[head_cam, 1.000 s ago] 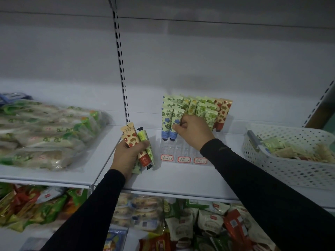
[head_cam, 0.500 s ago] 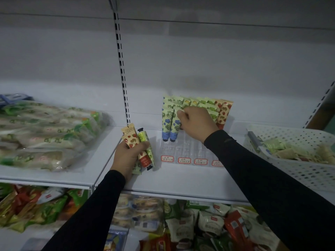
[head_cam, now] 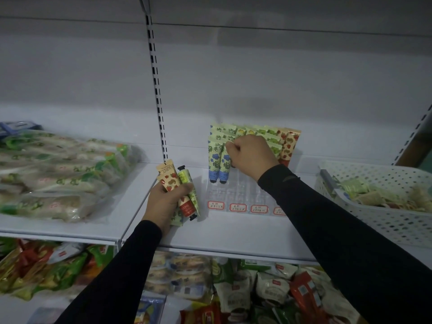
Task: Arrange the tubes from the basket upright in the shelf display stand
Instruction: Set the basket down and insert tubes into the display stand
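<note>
A clear display stand (head_cam: 236, 194) with red-bordered labels sits on the white shelf (head_cam: 233, 235). Several patterned tubes (head_cam: 288, 146) stand upright in its back rows, and two blue-flowered tubes stand at its left. My right hand (head_cam: 251, 154) is closed over the crimped top of the second blue-flowered tube (head_cam: 225, 167), which stands cap down in the stand. My left hand (head_cam: 161, 203) rests on the shelf left of the stand, gripping a bundle of tubes (head_cam: 171, 177), among them a strawberry one and a green one. The white perforated basket (head_cam: 385, 220) at the right holds more tubes.
Bagged snack packs (head_cam: 58, 178) fill the shelf section at the left, beyond the slotted upright (head_cam: 159, 108). The lower shelf is packed with snack bags (head_cam: 233, 291). The stand's front rows (head_cam: 243, 183) hold no tubes.
My right hand has moved up and slightly back, from the tube's lower part to its top. The left hand and its bundle have stayed in place.
</note>
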{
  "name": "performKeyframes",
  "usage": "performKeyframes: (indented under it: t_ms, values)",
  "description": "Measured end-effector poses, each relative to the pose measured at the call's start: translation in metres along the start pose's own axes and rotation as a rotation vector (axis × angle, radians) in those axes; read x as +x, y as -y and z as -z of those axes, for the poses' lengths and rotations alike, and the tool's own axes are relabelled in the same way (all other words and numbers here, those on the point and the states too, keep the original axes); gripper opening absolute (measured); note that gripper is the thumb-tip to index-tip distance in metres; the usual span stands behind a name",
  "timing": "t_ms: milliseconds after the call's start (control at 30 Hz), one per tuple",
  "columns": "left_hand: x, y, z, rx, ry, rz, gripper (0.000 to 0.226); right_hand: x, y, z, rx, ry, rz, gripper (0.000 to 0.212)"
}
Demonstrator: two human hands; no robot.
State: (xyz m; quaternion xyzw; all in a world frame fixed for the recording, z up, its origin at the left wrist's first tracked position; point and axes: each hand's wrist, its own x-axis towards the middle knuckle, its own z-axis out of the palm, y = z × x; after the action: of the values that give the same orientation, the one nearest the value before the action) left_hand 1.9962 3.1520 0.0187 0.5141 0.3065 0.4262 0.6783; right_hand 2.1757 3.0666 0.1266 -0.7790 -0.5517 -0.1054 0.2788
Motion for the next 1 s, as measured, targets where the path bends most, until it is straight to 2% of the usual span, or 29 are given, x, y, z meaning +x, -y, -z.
performKeyframes:
  t_ms: [133, 467, 833, 933, 1000]
  values:
    - [0.0, 0.0, 0.0, 0.001, -0.003, 0.001, 0.009, -0.001, 0.001, -0.002, 0.005, 0.003, -0.011, 0.049]
    - [0.0, 0.0, 0.0, 0.012, 0.002, 0.001, 0.008, -0.011, -0.007, -0.006, 0.13, -0.009, -0.108, 0.06]
    - [0.002, 0.0, 0.003, 0.001, -0.011, 0.006, 0.015, -0.035, -0.008, -0.002, 0.239, -0.11, -0.11, 0.059]
    - [0.0, -0.003, 0.003, 0.013, -0.001, 0.001, 0.024, -0.046, -0.01, -0.006, 0.328, -0.042, -0.104, 0.059]
    - [-0.003, -0.008, 0.001, 0.036, 0.013, -0.025, 0.021, -0.052, -0.007, -0.007, 0.378, 0.046, -0.095, 0.053]
